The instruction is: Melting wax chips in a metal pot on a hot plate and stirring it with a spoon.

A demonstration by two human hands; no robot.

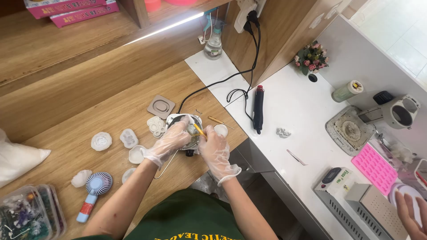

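Both my hands wear thin clear gloves over a wooden desk [89,111]. My left hand [171,141] rests curled on a small round white pot [189,122] with a wire handle. Beside it, my right hand [214,149] pinches a thin yellow stick [199,130] whose tip reaches into the pot. What lies inside the pot is mostly hidden by my fingers.
Several white moulds [129,138] lie left of the pot, with a brown flat mould [160,106] behind. A hand fan [94,189] and clear boxes [31,213] sit front left. A black tool [258,109], pink tray [377,168] and machines stand on the white counter [293,106]. Another person's hand [411,215] shows at lower right.
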